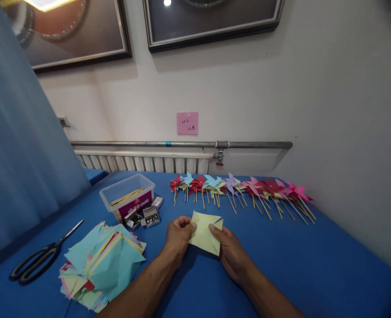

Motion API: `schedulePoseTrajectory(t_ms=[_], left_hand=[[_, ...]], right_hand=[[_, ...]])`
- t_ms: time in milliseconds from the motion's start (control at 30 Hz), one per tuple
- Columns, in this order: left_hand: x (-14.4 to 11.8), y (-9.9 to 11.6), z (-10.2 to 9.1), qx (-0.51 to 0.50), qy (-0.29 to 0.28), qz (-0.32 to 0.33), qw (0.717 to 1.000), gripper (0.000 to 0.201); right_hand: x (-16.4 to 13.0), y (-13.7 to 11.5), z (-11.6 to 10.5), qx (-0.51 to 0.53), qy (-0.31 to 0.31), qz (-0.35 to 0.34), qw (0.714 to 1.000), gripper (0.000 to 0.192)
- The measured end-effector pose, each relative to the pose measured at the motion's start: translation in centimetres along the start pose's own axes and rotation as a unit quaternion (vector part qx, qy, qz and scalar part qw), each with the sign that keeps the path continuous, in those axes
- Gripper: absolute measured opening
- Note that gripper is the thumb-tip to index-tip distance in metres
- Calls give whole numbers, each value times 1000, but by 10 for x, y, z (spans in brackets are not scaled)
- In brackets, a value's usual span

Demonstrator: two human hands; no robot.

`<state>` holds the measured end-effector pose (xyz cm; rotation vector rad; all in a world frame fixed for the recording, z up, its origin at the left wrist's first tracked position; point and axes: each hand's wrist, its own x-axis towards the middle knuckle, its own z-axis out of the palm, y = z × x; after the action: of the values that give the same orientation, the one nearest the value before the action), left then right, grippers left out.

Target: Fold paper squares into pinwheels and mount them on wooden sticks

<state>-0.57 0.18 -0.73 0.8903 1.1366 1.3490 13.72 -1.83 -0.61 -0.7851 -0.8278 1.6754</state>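
Left hand (178, 238) and right hand (231, 254) both pinch a yellow paper (204, 234) just above the table (314, 265), apparently partly folded, pinwheels (241, 187) beyond, paper stack (102, 265) left.

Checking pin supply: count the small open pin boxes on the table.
2: one small pin box right of the clear plastic tub, another at its front edge. More may hide behind.

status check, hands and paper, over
Left hand and right hand both pinching yellow paper. Paper on blue table. Nothing blocking.
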Motion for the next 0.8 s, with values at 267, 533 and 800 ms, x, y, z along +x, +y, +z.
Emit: schedulePoseTrajectory(t_ms=[267, 533, 800], left_hand=[[1, -7, 0, 134, -26, 126, 983, 14], [-10, 4, -4, 356, -57, 326, 874, 15], [-15, 2, -8, 442, -98, 418, 787, 23]], right_hand=[[9, 15, -7, -76, 98, 11, 992, 41], [6, 10, -3, -78, 99, 18, 992, 29], [0, 5, -3, -46, 82, 10, 996, 39]])
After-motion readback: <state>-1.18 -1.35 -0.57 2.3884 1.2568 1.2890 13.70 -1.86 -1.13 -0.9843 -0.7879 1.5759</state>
